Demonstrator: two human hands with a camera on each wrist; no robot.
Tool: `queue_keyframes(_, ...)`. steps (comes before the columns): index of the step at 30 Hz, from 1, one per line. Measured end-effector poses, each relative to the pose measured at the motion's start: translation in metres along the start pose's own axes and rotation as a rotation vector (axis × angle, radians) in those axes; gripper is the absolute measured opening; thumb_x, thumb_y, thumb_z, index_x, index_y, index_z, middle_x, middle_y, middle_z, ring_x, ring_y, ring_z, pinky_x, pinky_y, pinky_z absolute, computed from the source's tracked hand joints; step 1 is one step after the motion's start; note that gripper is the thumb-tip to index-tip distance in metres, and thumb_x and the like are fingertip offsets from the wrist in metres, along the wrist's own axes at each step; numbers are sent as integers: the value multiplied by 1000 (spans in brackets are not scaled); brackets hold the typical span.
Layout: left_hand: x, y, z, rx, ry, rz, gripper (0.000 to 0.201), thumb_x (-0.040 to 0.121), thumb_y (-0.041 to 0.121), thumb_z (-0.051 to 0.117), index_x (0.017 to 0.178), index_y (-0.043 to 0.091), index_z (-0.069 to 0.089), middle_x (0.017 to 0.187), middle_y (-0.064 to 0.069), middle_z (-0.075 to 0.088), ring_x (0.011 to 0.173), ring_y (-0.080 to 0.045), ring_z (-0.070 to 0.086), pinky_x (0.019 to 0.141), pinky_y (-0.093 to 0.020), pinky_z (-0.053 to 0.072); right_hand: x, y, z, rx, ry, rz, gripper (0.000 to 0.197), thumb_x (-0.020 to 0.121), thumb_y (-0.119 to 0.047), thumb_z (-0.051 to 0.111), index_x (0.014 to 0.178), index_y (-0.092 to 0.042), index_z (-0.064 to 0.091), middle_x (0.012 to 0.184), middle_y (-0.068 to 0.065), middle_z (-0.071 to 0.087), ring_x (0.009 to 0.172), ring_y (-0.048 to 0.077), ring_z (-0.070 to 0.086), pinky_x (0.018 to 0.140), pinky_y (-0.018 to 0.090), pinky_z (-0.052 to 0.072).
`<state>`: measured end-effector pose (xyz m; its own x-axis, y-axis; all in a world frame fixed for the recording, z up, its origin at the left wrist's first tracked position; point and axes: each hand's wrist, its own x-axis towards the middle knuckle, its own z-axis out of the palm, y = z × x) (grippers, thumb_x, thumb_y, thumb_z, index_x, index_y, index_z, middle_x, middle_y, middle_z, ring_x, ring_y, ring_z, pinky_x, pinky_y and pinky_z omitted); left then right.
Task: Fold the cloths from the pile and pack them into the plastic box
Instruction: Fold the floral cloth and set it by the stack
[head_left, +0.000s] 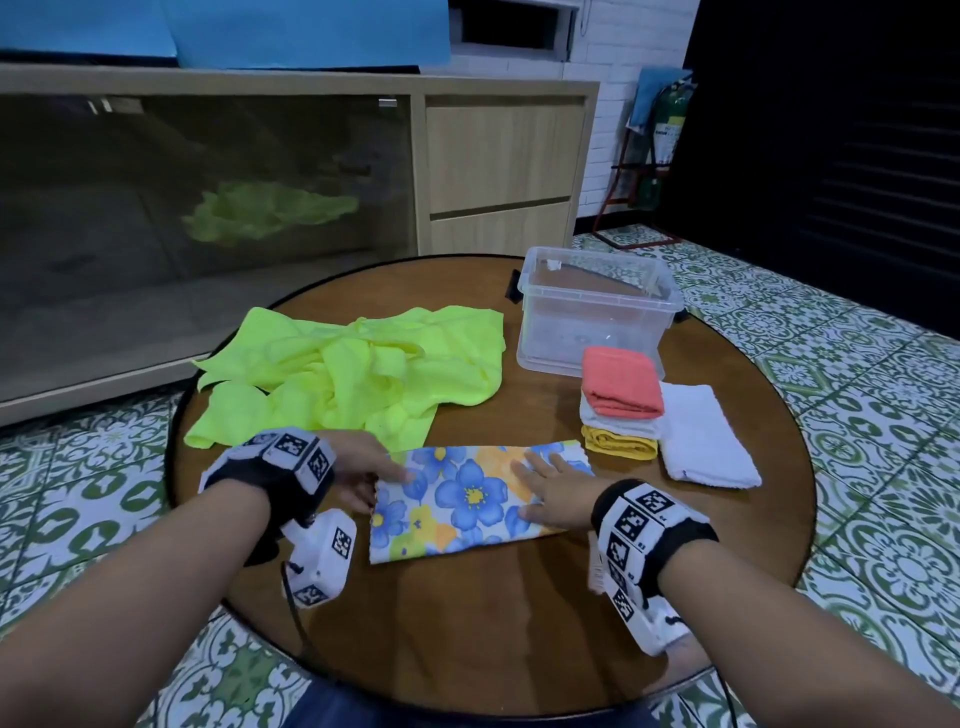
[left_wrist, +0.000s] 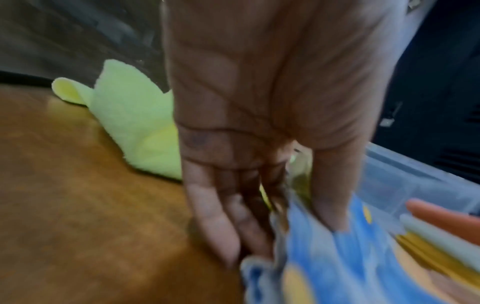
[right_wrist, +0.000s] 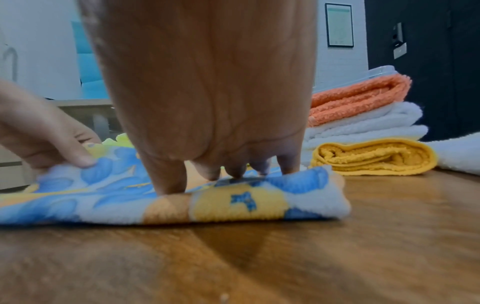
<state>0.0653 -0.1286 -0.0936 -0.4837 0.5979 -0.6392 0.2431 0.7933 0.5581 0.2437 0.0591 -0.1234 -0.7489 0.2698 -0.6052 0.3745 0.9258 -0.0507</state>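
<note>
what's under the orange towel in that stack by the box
Under the orange towel lie a folded white towel and, at the bottom, a yellow one. Whether anything is tucked between them cannot be seen.

Bare round wooden table lies open at 6 o'clock; crumpled neon-yellow cloth pile blocks 11, folded-towel stack and clear plastic box block 1.

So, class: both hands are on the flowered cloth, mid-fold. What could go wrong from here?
1. The left hand pinches only the flowered cloth's end; lifting it may undo the fold unless the right hand presses flat.
2. The stack topped by the orange towel sits close by and could get knocked.
3. The plastic box may not fit everything.
</note>
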Motion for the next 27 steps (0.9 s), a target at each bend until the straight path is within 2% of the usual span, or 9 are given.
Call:
queue_keyframes(7,11,-12,13,13,423,256,34,94,26,54,67,10,41,55,-2,26,47,-14,26,51,-25,18,3,-1,6,19,27,36,66,101,-43,29,151,-23,-9,157,1,-19,145,28,-13,118,48,8)
queue_keyframes(9,13,-6,15,49,511,258,34,96,25,51,66,11,41,56,-3,28,47,-14,26,49,-25,18,0,-5,4,42,24,66,67,100,-44,29,151,-22,-9,157,1,-18,145,29,-12,117,48,9)
queue_keyframes(11,14,4,15,50,587,244,20,97,24,50,84,11,59,63,-8,48,48,-14,36,47,-25,26,-6,-11,1,40,16,114,68,100,-45,30,151,-20,-8,158,2,-15,146,31,-7,116,47,14)
queue_keyframes(13,17,14,15,46,669,275,26,96,22,52,98,2,68,72,-20,58,49,-20,46,45,-24,30,-16,-19,-4,-23,3,185,68,99,-47,30,152,-15,2,159,5,-3,145,31,12,112,43,26)
queue_keyframes(17,21,24,24,94,688,315,29,98,18,46,74,2,49,58,-13,33,47,-20,34,47,-26,22,-26,-33,-20,-132,82,205,45,100,-37,31,134,-10,44,143,13,40,119,27,48,97,36,38)
queue_keyframes(19,23,21,28,109,720,292,27,97,23,47,77,4,51,69,-12,43,56,-20,39,52,-28,29,-21,-33,-17,-93,216,96,49,100,-36,32,143,-13,31,151,12,25,132,30,35,103,41,33)
queue_keyframes(21,23,14,30,108,803,332,24,95,27,52,93,7,66,98,-17,52,87,-27,52,76,-34,43,-15,-33,-7,-38,162,-17,58,100,-42,31,150,-20,12,158,7,4,144,31,10,112,48,24)
queue_keyframes(23,20,14,32,102,879,434,27,93,26,55,107,6,68,114,-13,51,107,-27,48,91,-35,40,-12,-32,5,-19,81,-29,63,99,-46,30,151,-26,0,159,3,-9,146,31,-5,114,52,18)
queue_keyframes(27,16,30,36,52,861,528,27,96,22,49,110,3,62,99,-10,56,86,-22,53,74,-27,37,-10,-28,10,1,78,-25,65,99,-50,28,150,-29,-6,158,-1,-16,146,28,-11,116,51,12)
